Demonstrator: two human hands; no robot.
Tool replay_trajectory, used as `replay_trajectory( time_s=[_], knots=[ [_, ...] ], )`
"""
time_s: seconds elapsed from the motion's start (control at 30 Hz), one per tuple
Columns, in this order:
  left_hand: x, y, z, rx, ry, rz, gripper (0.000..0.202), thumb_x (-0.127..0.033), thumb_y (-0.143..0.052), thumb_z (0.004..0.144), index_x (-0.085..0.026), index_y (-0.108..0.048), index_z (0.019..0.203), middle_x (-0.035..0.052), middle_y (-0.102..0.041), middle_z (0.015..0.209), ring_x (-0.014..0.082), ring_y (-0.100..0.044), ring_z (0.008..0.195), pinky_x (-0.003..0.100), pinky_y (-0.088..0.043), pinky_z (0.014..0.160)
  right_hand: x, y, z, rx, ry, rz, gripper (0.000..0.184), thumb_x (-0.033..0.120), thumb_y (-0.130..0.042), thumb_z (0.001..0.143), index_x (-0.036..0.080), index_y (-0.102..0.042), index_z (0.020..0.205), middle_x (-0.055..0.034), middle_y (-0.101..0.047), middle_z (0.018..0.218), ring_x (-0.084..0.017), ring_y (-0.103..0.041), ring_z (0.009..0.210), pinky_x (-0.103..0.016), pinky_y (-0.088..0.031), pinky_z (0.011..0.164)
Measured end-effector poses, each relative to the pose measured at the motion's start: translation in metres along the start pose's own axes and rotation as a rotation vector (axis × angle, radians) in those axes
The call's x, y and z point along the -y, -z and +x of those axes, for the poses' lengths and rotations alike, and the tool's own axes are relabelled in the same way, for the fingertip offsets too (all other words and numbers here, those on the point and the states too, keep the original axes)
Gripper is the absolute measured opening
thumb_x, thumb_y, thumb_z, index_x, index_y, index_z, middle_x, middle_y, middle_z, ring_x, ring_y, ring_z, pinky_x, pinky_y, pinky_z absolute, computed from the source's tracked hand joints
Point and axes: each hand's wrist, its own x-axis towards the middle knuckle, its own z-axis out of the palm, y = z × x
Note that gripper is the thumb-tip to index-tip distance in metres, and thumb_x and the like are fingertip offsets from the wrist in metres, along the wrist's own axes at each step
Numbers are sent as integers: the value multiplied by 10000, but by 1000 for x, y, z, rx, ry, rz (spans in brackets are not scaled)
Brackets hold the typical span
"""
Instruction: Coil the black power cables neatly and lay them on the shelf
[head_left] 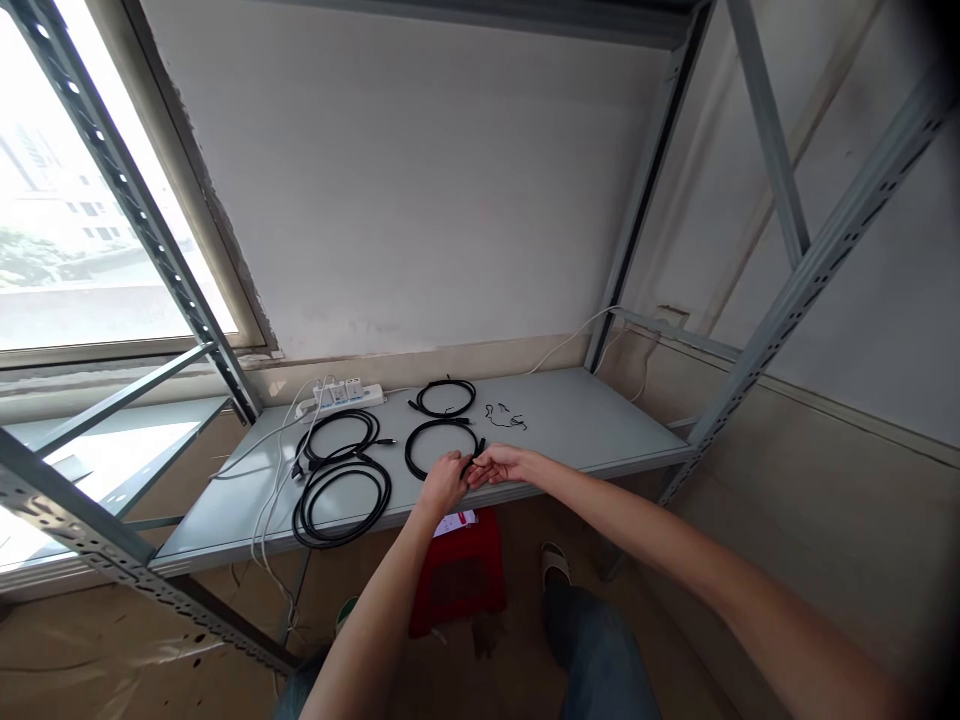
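Note:
At the front edge of the grey shelf, my left hand (445, 482) is closed on the near side of a coiled black cable (409, 440). My right hand (496, 465) meets it from the right, fingertips pinched together beside the cable's end. Whatever lies between those right fingers is too small to make out. Behind this coil is a smaller black cable coil (474, 397). Larger black cable coils (387, 497) lie to the left, one reaching over the shelf's front edge. Several short thin black ties (517, 423) are scattered right of the coils.
A white power strip (360, 397) stands at the back left of the shelf (600, 420), with white cords (274, 490) hanging over the front. Metal uprights (817, 270) frame both sides. Below is a red stool (457, 580) with a white and red packet (454, 523).

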Motion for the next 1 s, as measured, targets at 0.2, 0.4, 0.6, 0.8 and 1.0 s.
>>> replay_trajectory(
  time_s=[0.2,0.4,0.6,0.8,1.0],
  knots=[
    [1,0,0,-4,9,0,283,-246,-402,1020,-204,-668,1108,90,-656,1030,210,-630,946,291,-435,800,-6,7,-3,100,-25,109,277,242,-490,946,99,-715,868,-111,-775,848,-150,-749,808,-164,-464,561],
    [0,1,-3,-19,8,25,285,-285,-394,1034,-211,-664,1088,84,-653,1035,211,-635,964,294,-446,814,3,-3,-19,56,135,-305,164,218,-498,926,158,-597,810,-61,-731,737,-149,-697,620,-182,-413,478],
    [-1,-1,-2,-24,33,-4,304,-298,-390,1037,-189,-675,1041,92,-663,1020,221,-641,979,304,-454,837,6,-23,-19,-378,490,-1292,208,22,-597,800,147,-659,955,-130,-735,911,-256,-716,847,-305,-517,749],
    [0,-2,-1,-9,46,19,268,-255,-430,1013,-173,-673,935,103,-666,1013,224,-645,953,302,-450,808,9,-26,-8,-308,585,-1514,287,-95,-557,696,169,-652,760,-122,-726,856,-264,-693,872,-336,-506,809],
    [-3,0,-2,-12,49,4,368,-344,-352,1056,-200,-692,1049,99,-666,1035,232,-643,999,319,-460,857,15,-21,-4,-436,422,-1057,268,16,-613,694,211,-513,540,-68,-652,614,-254,-699,777,-302,-506,720]
  ],
)
